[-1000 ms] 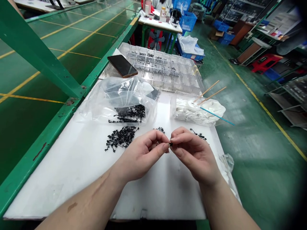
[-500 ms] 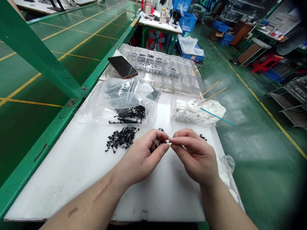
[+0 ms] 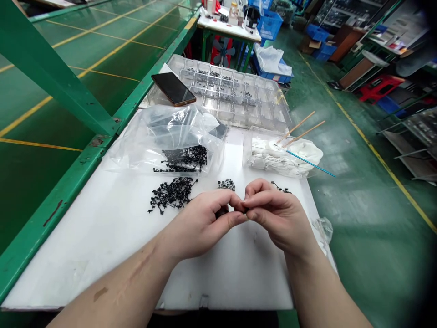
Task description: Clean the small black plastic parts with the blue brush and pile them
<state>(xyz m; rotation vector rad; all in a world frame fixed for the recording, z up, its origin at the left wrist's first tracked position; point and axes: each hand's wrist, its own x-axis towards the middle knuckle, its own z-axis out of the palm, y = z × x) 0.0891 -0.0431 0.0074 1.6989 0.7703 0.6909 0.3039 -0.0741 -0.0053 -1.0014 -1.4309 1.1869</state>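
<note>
Above the white table, my left hand and my right hand meet fingertip to fingertip. Both are closed in a pinch on a small black part, mostly hidden by the fingers. Something dark also shows inside the curl of my left hand; its kind is unclear. Just beyond the hands lies a cluster of small metallic ring-like pieces. Left of them is a pile of thin black stemmed parts. A few small black parts lie behind my right hand.
A clear plastic bag holds more black parts. Behind it stand a compartment tray and a phone. A clear box with white material and sticks sits back right. A green frame edges the left side.
The thin black stem visible between my fingertips is now mostly covered, and the fingertips are closer together. More of the ring-like pieces shows. The view has shifted slightly.
</note>
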